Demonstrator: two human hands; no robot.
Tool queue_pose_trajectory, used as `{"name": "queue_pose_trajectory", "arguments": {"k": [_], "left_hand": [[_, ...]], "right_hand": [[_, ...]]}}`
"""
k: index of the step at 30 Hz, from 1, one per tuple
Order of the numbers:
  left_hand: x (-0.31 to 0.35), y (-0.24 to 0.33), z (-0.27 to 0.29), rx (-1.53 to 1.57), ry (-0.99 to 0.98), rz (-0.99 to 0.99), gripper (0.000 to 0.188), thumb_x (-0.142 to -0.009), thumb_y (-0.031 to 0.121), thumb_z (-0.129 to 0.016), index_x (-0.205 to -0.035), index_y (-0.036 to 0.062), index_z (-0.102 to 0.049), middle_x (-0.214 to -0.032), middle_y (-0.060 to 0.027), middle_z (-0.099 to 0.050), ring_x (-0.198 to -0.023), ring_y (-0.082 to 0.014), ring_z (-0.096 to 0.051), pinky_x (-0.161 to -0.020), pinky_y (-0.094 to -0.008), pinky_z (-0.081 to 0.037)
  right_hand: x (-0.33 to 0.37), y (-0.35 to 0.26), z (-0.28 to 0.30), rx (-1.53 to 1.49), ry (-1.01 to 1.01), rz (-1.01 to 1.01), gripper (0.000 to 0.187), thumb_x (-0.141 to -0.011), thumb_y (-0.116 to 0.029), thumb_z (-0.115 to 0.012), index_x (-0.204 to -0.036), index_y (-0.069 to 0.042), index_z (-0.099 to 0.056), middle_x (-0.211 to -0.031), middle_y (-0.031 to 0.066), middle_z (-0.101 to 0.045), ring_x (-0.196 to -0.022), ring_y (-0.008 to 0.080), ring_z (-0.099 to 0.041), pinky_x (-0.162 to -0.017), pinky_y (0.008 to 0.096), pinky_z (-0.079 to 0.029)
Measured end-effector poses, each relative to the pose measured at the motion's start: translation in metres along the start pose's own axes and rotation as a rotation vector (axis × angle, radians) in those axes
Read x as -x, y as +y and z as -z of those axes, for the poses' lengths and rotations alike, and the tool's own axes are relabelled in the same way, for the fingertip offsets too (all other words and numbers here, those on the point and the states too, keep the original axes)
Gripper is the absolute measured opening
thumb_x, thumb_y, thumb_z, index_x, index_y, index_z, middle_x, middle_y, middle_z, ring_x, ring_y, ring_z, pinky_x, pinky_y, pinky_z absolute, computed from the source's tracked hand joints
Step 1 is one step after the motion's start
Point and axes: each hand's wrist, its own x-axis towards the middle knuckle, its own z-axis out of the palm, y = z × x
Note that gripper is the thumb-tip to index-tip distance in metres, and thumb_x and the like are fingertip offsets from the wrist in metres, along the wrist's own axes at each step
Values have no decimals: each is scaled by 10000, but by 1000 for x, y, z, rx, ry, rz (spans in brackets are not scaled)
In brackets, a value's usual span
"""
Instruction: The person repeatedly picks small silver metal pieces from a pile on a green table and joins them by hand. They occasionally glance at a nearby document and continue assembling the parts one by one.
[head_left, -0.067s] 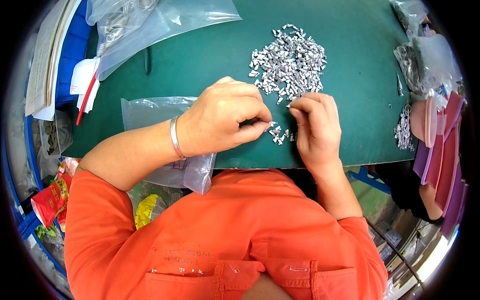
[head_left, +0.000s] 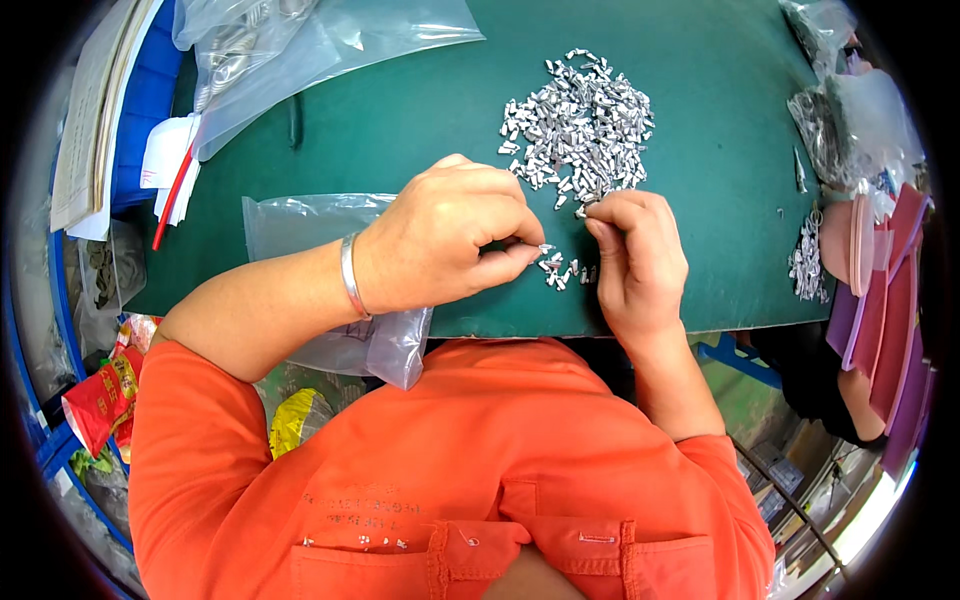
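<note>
A heap of small silvery metal pieces (head_left: 578, 125) lies on the green tabletop (head_left: 400, 120). My left hand (head_left: 445, 232), with a bracelet (head_left: 351, 275) at the wrist, is closed in a pinch on one small metal piece (head_left: 545, 248). Just beneath those fingertips a few loose pieces (head_left: 557, 272) are scattered near the table's front edge. At the heap's near edge, my right hand (head_left: 643, 262) has thumb and forefinger pressed together, with a small metal piece (head_left: 581, 211) at their tips. Its other fingers are curled in.
Under my left forearm lies a clear plastic bag (head_left: 300, 225), partly overhanging the front edge. Another clear bag (head_left: 330, 50) holds metal parts at the far left, beside a red stick (head_left: 172, 198). At the right edge are small metal parts (head_left: 808, 258) and pink and purple strips (head_left: 890, 320).
My right hand has shifted slightly to the right and nearer to me, and the piece at its fingertips shows more clearly. My left hand stays where it was.
</note>
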Motion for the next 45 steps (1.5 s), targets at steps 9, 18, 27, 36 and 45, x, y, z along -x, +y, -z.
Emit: {"name": "queue_pose_trajectory", "arguments": {"k": [9,18,27,36,45], "left_hand": [[3,1,-1,-89,-81,18,125,-707,52,-768,-795,101,-694,-716,-18,-602,-669,-187,-592,-671,-326,-415],[1,3,-1,-18,-45,59,167,-723,96,-789,-861,106,-695,-742,-10,-609,-701,-190,-597,-686,-323,-409],[2,2,1,-26,-26,12,133,-733,53,-755,-839,90,-683,-756,-30,-624,-694,-199,-608,-675,-332,-427],[2,2,1,-74,-34,71,119,-722,34,-739,-806,89,-674,-738,-26,-614,-676,-202,-602,-672,-328,-432],[3,2,0,-66,-37,72,130,-710,27,-738,-807,92,-681,-737,-21,-615,-680,-195,-604,-678,-325,-431]], "right_hand": [[10,-8,2,-393,90,2,282,-736,125,-761,-843,-19,-543,-837,147,-697,-736,251,-671,-667,320,-538],[12,-7,0,-438,112,33,344,-740,133,-765,-846,-43,-489,-837,156,-703,-746,257,-689,-670,328,-549],[-2,-9,7,-217,-46,69,233,-727,118,-713,-914,11,-624,-860,131,-667,-751,282,-637,-660,347,-513],[-18,1,-1,99,-208,56,214,-714,21,-667,-904,-78,-676,-879,42,-577,-836,244,-537,-734,363,-414],[-7,-2,2,-115,-71,-1,180,-764,68,-697,-898,-24,-619,-890,93,-635,-798,271,-604,-686,362,-479]]}}
